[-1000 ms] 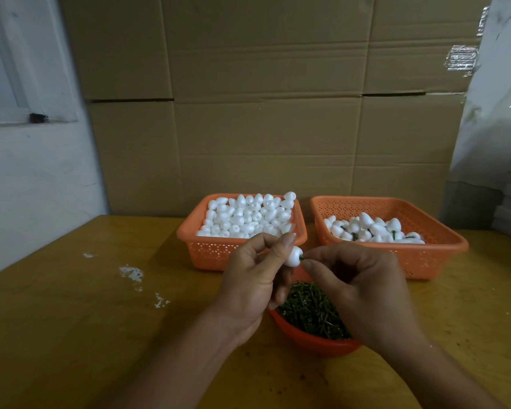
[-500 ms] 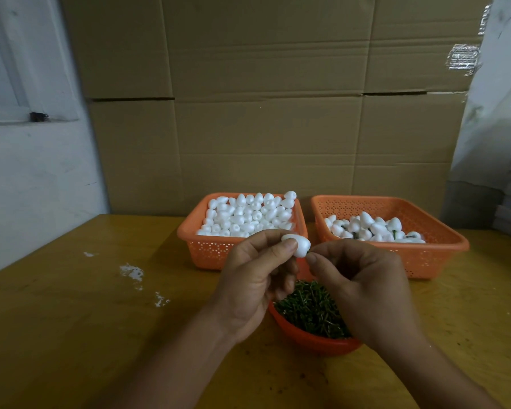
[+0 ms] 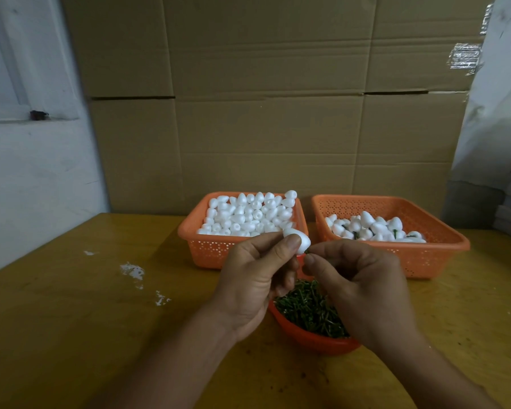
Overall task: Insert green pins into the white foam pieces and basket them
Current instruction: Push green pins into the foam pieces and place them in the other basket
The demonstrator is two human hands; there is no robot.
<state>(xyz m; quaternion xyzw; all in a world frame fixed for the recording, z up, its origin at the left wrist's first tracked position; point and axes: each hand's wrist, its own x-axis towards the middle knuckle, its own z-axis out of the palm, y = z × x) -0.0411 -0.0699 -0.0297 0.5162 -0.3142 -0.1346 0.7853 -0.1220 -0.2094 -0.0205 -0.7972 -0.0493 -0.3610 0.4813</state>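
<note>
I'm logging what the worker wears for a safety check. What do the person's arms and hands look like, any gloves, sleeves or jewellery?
Both the left hand and the right hand are bare: no gloves, rings or watch visible. Both forearms are bare too; no sleeve shows within the picture.

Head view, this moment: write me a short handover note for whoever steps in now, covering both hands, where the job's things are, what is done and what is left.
Left hand: pinches one white foam piece between thumb and fingers, above the bowl.
Right hand: pinches a green pin with its tip at the foam piece; how deep it sits cannot be told.
Left basket: heaped with plain foam pieces.
Right basket: holds a smaller pile of pinned pieces, green showing among them.
Bowl of green pins: on the table below the hands.
Done: the pieces in the right basket.
Left: seat this pin, drop the piece in the right basket, then work through the left basket.
</note>
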